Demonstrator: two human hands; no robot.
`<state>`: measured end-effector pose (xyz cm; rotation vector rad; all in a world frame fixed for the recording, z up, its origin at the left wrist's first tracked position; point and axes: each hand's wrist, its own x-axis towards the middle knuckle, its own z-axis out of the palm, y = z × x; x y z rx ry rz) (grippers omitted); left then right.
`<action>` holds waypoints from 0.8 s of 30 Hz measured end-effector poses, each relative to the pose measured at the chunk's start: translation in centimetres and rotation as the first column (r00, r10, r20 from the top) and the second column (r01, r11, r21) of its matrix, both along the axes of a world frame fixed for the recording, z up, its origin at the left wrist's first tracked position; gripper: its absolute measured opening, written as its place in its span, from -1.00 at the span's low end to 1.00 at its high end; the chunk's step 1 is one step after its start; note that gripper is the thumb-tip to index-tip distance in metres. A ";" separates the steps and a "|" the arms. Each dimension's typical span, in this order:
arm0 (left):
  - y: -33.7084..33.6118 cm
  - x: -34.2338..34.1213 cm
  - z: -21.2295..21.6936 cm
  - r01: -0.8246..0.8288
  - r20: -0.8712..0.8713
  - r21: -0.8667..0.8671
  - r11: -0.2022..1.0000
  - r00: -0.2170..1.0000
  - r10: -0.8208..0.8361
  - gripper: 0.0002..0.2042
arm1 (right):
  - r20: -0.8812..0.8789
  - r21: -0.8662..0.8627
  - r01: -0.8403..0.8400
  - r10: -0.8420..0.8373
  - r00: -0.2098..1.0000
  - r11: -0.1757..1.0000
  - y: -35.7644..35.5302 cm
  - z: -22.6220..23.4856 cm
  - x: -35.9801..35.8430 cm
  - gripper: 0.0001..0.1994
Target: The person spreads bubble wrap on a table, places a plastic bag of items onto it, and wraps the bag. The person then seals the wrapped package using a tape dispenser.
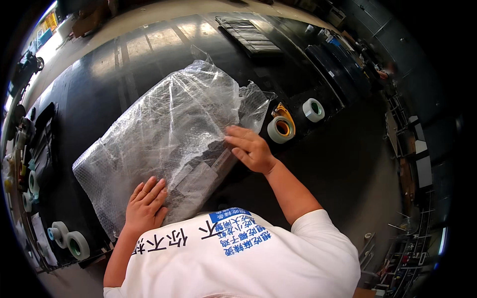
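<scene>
bubble-wrapped flat parcel [164, 134] lying diagonally on black worktable [343, 169], dark contents showing through wrap. left hand [145, 204] flat on near lower edge, fingers spread, pressing — nothing gripped. right hand [251, 147] on right edge, fingers extended over fold of wrap, palm down, not closed round anything. tape dispenser with roll [281, 127] just right of parcel; white tape roll [313, 110] beyond — further rolls [69, 241] at near left corner.
</scene>
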<state>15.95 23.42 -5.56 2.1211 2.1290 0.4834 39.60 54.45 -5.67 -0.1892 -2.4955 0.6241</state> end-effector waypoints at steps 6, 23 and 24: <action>0.5 0.7 1.1 -0.040 0.039 0.014 0.999 0.998 0.039 -0.65 | 0.232 0.118 0.975 -0.960 0.156 0.187 13.9 -7.3 10.5 -0.40; -0.9 0.1 -1.2 -0.024 0.184 0.262 0.965 0.983 -0.025 -0.67 | -0.196 -0.943 0.010 -0.582 0.790 0.331 1.8 8.2 5.3 -0.59; -0.8 0.1 -1.3 -0.014 0.180 0.282 0.959 0.983 -0.039 -0.68 | -0.232 -0.916 -0.006 -0.517 0.824 0.401 0.3 9.5 3.9 -0.62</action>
